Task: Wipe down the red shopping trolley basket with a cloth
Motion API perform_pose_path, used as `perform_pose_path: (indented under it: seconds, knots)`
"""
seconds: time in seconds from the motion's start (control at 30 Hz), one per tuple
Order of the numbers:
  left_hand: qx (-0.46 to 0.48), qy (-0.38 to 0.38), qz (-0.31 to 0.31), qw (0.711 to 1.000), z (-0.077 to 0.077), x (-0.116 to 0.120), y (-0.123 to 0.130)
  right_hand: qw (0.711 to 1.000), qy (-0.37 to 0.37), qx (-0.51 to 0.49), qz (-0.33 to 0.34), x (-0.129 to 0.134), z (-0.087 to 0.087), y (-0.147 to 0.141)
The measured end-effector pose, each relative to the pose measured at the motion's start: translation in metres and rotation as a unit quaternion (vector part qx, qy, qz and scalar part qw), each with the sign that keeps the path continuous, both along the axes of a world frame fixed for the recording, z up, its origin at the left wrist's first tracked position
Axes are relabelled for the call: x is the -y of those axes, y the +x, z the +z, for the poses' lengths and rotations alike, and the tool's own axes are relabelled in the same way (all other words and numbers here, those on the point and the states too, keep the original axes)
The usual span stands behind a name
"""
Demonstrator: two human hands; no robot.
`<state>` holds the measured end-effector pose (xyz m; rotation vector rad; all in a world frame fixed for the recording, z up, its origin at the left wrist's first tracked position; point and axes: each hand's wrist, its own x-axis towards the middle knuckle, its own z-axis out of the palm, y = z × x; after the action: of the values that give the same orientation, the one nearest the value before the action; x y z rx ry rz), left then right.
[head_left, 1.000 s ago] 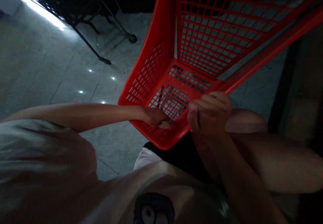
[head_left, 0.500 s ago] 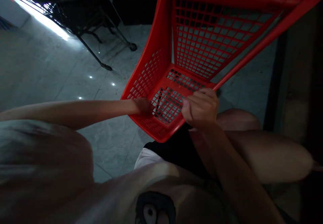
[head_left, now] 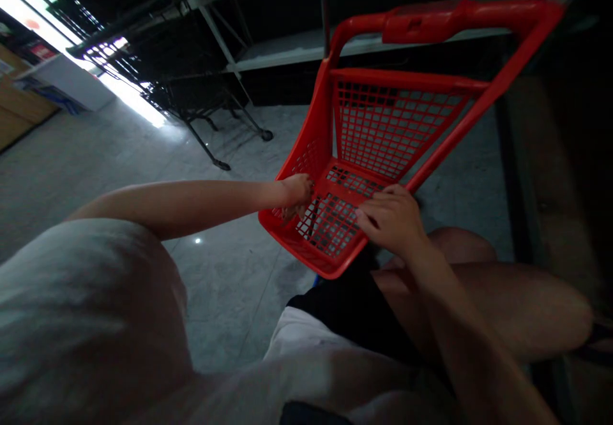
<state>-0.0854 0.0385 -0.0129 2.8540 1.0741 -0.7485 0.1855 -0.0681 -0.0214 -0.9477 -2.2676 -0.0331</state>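
A red plastic shopping cart (head_left: 354,192) with mesh walls stands tilted in view in front of me. My left hand (head_left: 297,190) reaches over its left rim into the basket, close to the left wall. The fingers are curled, and a brownish patch shows below them; dim light hides what they hold, if anything. My right hand (head_left: 393,217) is closed loosely over the near right rim, thumb on the inner side. The mesh floor of the basket shows between both hands. Farther away, the cart's push handle (head_left: 426,23) rises at the top.
A dark wire cart (head_left: 191,87) on castors stands to the left, by a metal shelf rack (head_left: 272,55). A white box-like stand (head_left: 71,83) is farther left. My bent leg (head_left: 517,304) is at the right, over grey floor tiles (head_left: 230,304).
The view has shifted so the red cart appears lower and smaller, with its handle now in sight. My left hand has risen along the basket's wall; the right hand's grip looks looser.
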Motion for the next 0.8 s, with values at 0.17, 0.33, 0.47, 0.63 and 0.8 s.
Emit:
perform_pose_path:
  seconds: [0.17,0.33,0.47,0.63,0.8]
  knots:
    - [-0.008,0.157,-0.097,0.983,0.035,-0.062,0.025,1.0,0.015,-0.007,-0.014,0.002,-0.002,-0.001]
    - [-0.02,0.099,-0.082,0.992,0.009,-0.041,0.01,0.998,0.046,-0.041,-0.019,0.006,-0.003,-0.005]
    - [-0.049,0.033,-0.083,0.995,-0.023,0.012,-0.016,0.997,0.055,-0.048,-0.011,0.005,-0.003,-0.007]
    - [-0.107,-0.03,-0.106,0.988,-0.015,0.026,-0.025,0.998,0.044,-0.054,0.002,0.005,-0.005,-0.007]
    - [-0.127,0.044,-0.172,0.976,0.018,-0.031,-0.009,0.999,0.02,-0.022,0.013,-0.005,-0.005,-0.008]
